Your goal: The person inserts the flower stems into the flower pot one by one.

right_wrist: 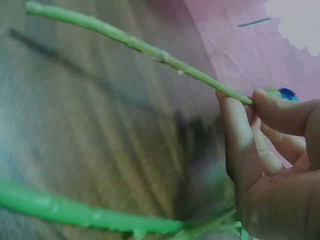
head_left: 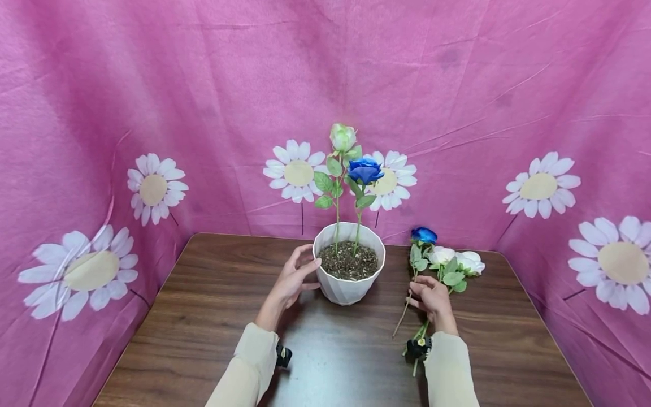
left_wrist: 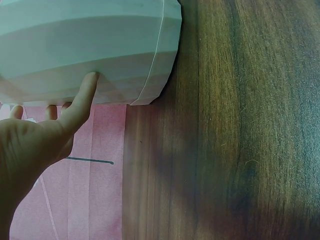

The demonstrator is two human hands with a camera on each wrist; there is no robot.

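Note:
A white faceted flowerpot [head_left: 347, 291] filled with dark soil [head_left: 351, 264] stands upright on the table. Rising from the soil are a pale green-white rose [head_left: 343, 137] and a blue rose [head_left: 364, 170], both artificial-looking. My left hand [head_left: 292, 281] touches the pot's left side, fingers spread; in the left wrist view one fingertip [left_wrist: 91, 80] presses on the pot wall. Between thumb and fingers, my right hand [head_left: 432, 299] pinches the stem [right_wrist: 145, 48] of a second blue rose [head_left: 424, 235]. Its lower end points toward the front, above the wood in the right wrist view.
Two white roses [head_left: 470, 263] lie on the table to the right, their green stems [head_left: 416, 367] passing beneath my right hand and wrist. The brown wooden table [head_left: 213, 294] is enclosed at the back and sides by a pink cloth [head_left: 229, 113] printed with daisies.

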